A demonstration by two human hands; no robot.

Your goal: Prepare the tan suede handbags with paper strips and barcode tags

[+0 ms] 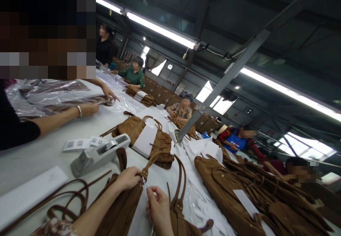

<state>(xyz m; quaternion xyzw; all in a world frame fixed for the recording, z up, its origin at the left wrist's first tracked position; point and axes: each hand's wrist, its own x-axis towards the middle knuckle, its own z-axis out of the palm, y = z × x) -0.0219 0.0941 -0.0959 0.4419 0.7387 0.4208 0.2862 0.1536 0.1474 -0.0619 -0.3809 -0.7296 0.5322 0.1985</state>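
Note:
A brown suede bag (124,207) lies on the white table just below me, its looped handle (153,157) rising to the right. My left hand (128,179) is closed on the bag near the base of that handle. Close beside it, my right hand (158,202) has thumb and index finger pinched on a small pale piece at the handle's metal fitting; what the piece is, I cannot make out. Another brown bag part with straps (178,205) lies to the right of my right hand.
A grey tape dispenser (99,154) and printed labels (77,145) sit at the left. Ahead lies a bag with a white paper band (145,138). Brown bags (226,189) pile at the right. A person's hands (89,110) handle plastic-wrapped items at the left.

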